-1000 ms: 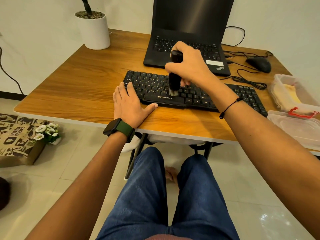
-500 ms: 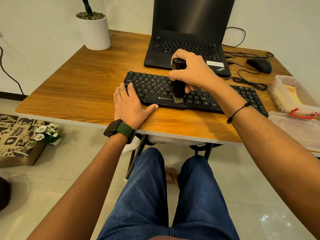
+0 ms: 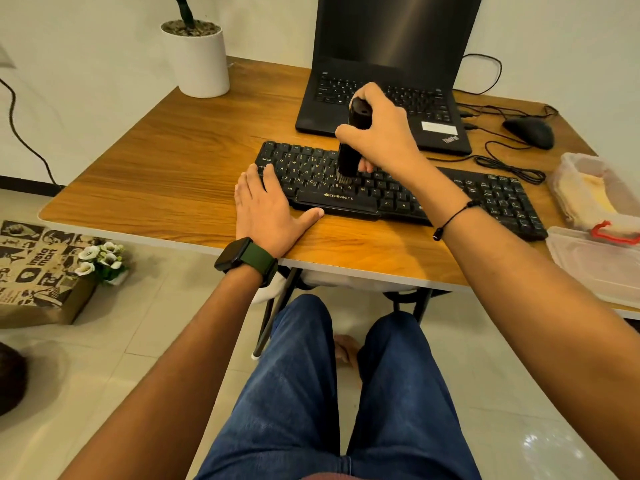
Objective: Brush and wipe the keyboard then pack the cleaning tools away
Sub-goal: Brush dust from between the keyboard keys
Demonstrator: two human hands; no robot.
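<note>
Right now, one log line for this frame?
phase: brushing | right hand: holds brush upright, bristles on keyboard middle rows | left hand: flat, steadying left end | box: open, right

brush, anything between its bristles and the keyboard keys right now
Nothing visible. The right hand holds the black brush upright, bristles down on the keyboard near its B and N keys. The left hand rests at its left end, clear of the bristles.

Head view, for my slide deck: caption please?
Right hand brushes the keyboard with a black brush; left hand steadies it.
</note>
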